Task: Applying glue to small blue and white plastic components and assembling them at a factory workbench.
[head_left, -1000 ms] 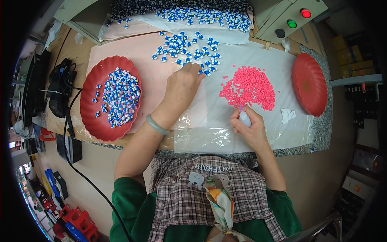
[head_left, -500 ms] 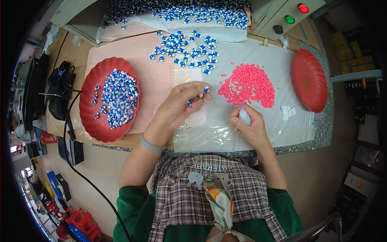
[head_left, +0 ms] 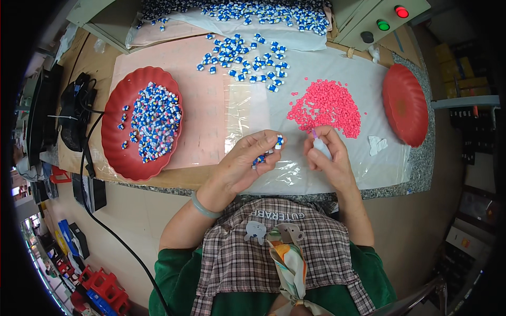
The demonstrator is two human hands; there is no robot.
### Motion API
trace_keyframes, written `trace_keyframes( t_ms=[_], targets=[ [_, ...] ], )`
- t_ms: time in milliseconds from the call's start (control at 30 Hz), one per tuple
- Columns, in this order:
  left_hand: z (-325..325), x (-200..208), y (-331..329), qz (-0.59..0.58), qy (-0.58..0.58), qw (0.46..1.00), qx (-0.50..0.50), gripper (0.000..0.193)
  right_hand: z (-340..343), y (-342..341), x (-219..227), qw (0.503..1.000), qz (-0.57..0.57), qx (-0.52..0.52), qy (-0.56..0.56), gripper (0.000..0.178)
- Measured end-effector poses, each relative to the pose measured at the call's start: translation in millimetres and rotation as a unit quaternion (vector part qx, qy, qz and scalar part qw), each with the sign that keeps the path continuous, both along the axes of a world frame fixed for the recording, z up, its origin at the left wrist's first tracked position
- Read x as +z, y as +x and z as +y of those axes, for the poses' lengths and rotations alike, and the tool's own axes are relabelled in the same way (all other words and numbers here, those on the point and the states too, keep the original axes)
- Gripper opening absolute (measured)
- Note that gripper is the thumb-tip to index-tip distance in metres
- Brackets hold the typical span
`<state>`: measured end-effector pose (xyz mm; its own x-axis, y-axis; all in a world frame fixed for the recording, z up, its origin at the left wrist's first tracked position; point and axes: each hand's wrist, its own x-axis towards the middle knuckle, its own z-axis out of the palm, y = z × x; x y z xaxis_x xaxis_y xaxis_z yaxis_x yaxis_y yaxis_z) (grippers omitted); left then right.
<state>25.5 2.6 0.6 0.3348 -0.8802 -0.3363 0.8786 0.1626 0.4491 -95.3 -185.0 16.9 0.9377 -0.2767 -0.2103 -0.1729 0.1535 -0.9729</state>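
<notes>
In the head view, spare blue-and-white pieces (head_left: 258,160) tucked in the left hand (head_left: 250,158) would likely drop if its curled fingers loosened, and too hard a squeeze could make the bottle (head_left: 322,149) dribble near the pink pieces (head_left: 332,105). Left grip is pinched on one blue-and-white piece (head_left: 279,141) between thumb and fingers, held over the white sheet (head_left: 295,181) on the desk (head_left: 192,179), just left of the bottle. Right hand (head_left: 332,158) has its grip wrapped round the bottle, purple tip up; forearms angle inward, hands near but not touching.
</notes>
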Motion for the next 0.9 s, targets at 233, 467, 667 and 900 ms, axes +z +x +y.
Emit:
trace_keyframes(
  t_ms=[233, 467, 667, 900],
  targets=[
    [0.9, 6.6, -3.1, -0.022, 0.055, 0.998, 0.010, 0.017, -10.6, -2.8, 8.8, 0.998, -0.052, -0.033, -0.007, 0.024],
    [2.7, 8.3, -8.1, -0.080, 0.057, 0.995, 0.005, 0.024, -16.2, -6.2, 7.7, 0.989, -0.090, -0.119, 0.019, 0.030],
    [3.2, 9.7, -13.6, -0.130, 0.065, 0.989, 0.015, 0.025, -8.1, -6.1, 20.2, 0.982, -0.114, -0.143, -0.048, 0.034],
    [3.4, 18.0, -17.8, -0.242, 0.137, 0.960, 0.035, 0.023, 2.1, -12.5, 33.0, 0.947, -0.162, -0.133, -0.245, 0.044]
  ],
)
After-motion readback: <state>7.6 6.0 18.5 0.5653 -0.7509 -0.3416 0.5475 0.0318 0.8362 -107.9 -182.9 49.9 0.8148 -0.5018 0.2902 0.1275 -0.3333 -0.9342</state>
